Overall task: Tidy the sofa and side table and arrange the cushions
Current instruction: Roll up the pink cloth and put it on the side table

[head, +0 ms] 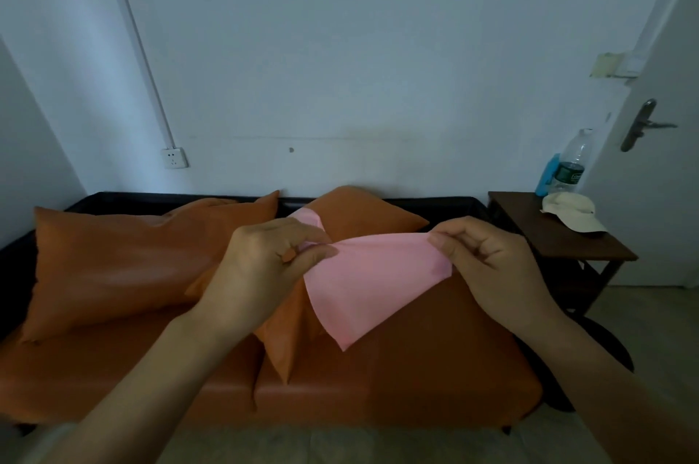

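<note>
Over orange sofa (378,388), left hand (261,267) and right hand (491,263) pinch smooth pink cloth (370,286)

Both hands, left (264,259) and right (488,259), pinched a thin pink cloth (363,282) above the orange sofa (416,380) with orange cushions (113,263).

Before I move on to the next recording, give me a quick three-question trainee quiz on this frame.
1. True or false: both hands pinch the pink cloth.
2. Which thing lies on the side table? A) cream cap B) remote C) book
3. Fill in: the clear bottle stands upright at the table's ____ edge, near the wall.

Key:
1. True: the left hand and the right hand each pinch an upper edge of it, above the orange sofa.
2. A: the cream cap.
3. Back.
</note>
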Tool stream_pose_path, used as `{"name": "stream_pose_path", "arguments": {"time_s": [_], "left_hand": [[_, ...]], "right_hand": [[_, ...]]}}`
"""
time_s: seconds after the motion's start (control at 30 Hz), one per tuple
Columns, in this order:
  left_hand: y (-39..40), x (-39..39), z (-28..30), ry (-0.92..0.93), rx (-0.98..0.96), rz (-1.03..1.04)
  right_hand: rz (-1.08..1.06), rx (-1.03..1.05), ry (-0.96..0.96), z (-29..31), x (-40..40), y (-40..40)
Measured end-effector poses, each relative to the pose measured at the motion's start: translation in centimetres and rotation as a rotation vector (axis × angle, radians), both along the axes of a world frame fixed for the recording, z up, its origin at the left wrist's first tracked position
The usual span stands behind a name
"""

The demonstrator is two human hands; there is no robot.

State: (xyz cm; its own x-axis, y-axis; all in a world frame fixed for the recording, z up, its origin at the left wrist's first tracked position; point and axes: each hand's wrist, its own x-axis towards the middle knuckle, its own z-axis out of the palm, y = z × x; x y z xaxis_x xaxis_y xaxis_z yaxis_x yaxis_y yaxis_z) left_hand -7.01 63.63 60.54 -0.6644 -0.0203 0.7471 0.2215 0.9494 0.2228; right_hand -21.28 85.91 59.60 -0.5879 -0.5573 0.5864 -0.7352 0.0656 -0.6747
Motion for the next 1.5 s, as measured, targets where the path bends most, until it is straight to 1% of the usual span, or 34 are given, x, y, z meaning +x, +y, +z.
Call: {"name": "stream_pose_path", "arguments": {"time_s": [0.13, 0.2, 0.33, 0.47, 0.57, 0.67, 0.8, 0.87, 0.97, 1.1, 1.27, 1.37, 1.5], "left_hand": [[0.4, -0.1, 0.1, 0.07, 0.013, 0.081], [0.7, -0.2, 0.3, 0.077, 0.015, 0.102], [1.4, -0.4, 0.0, 0.002, 0.041, 0.12], [1.9, -0.5, -1.0, -0.055, 0.02, 0.144], [2.6, -0.6, -1.9, -0.148, 0.034, 0.169], [3.1, -0.7, -2.7, -0.186, 0.007, 0.186], [3.4, -0.6, -3.1, -0.227, 0.028, 0.143], [3.3, -0.4, -2.8, -0.225, -0.01, 0.125], [3.2, -0.2, -2.3, -0.167, -0.026, 0.08], [3.3, -0.2, -2.1, -0.073, -0.039, 0.069], [3.1, -0.7, -2.2, -0.016, -0.077, 0.188], [3.0, -1.1, -2.0, -0.035, -0.049, 0.189], [3.0, -1.4, -2.0, -0.082, 0.061, 0.166]], "right_hand": [[0.012, 0.004, 0.025, 0.1, -0.2, -0.5], [0.02, 0.007, 0.047, 0.4, -0.7, -0.7], [0.015, 0.064, 0.233, 0.4, -1.7, -0.9], [0.053, 0.164, 0.283, -0.4, -1.9, -0.8], [0.169, 0.244, 0.233, -1.1, -2.1, -0.4], [0.287, 0.316, 0.164, -1.6, -2.2, -0.2], [0.336, 0.332, 0.088, -1.7, -2.2, 0.1], [0.348, 0.331, 0.064, -1.5, -2.4, 0.2], [0.371, 0.323, 0.043, -1.2, -2.7, 0.3], [0.36, 0.318, 0.087, -0.6, -2.8, 0.4], [0.286, 0.218, 0.216, 0.6, -3.2, 0.2], [0.228, 0.199, 0.245, 1.1, -3.7, -0.1], [0.197, 0.222, 0.28, 1.3, -3.9, -0.6]]}}
